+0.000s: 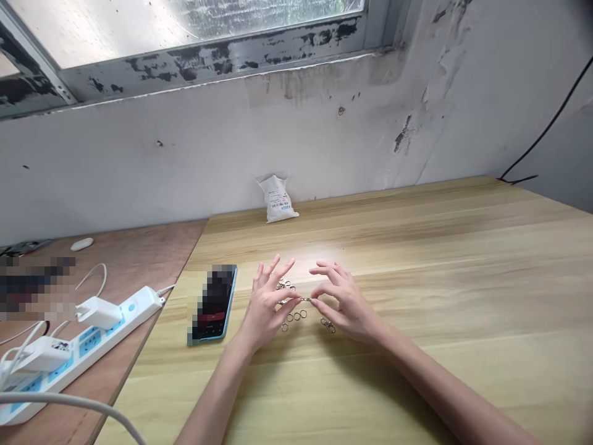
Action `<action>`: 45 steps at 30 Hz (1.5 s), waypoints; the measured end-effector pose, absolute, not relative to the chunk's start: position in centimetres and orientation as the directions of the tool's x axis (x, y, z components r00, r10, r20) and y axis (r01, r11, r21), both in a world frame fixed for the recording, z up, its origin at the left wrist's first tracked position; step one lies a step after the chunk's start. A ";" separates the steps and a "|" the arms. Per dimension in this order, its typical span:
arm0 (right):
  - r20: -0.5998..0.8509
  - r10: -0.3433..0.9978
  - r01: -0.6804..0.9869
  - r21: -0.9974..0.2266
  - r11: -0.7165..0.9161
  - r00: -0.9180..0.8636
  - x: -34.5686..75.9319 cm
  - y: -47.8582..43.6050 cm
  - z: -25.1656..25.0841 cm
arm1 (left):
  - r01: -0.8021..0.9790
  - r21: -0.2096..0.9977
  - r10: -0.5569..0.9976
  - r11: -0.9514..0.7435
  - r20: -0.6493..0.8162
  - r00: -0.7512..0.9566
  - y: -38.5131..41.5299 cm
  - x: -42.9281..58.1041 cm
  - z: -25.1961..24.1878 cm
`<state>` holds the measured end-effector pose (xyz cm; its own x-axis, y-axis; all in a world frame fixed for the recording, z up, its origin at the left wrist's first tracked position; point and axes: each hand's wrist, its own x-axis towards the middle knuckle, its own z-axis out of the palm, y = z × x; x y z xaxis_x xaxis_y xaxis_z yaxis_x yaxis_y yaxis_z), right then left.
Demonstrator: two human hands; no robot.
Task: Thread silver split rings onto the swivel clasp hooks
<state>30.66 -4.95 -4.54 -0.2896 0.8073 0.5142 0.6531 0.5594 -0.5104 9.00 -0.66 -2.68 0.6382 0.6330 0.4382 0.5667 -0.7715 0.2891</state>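
Observation:
My left hand [267, 303] and my right hand [340, 300] meet over the light wooden table [417, 278]. Thumb and forefinger of each hand pinch a small metal piece [306, 300] between them, while the other fingers spread upward. Several small metal rings [295, 317] lie on the table just below the fingertips. More metal pieces [285, 285] lie behind my left hand. A small metal clasp [328, 324] rests under my right hand.
A phone in a blue case [214, 303] lies left of my left hand. A white power strip [88, 343] with plugged-in chargers sits on the brown table [139, 259] at left. A small white bag [278, 199] leans against the wall.

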 end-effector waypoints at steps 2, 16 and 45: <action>0.514 0.809 0.657 -0.510 0.556 -0.286 30.6 -5.0 -4.5 | 0.567 0.284 0.631 -0.773 0.435 0.642 -0.6 9.0 -2.7; 0.455 0.865 0.563 -0.668 0.488 -0.211 30.3 -5.1 -4.2 | 0.538 0.524 0.743 -0.661 0.352 0.570 -0.9 9.3 -2.3; 0.053 0.989 -0.235 -0.972 0.020 -0.137 29.5 -4.4 -5.0 | 0.408 0.819 0.863 -0.403 0.193 0.467 -1.7 10.8 -3.0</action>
<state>29.47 -4.38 -4.99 -0.1365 0.9892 0.0530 -0.2353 0.0195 -0.9717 10.80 -1.67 -3.01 0.4665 0.8633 0.1927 0.4082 -0.4034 0.8189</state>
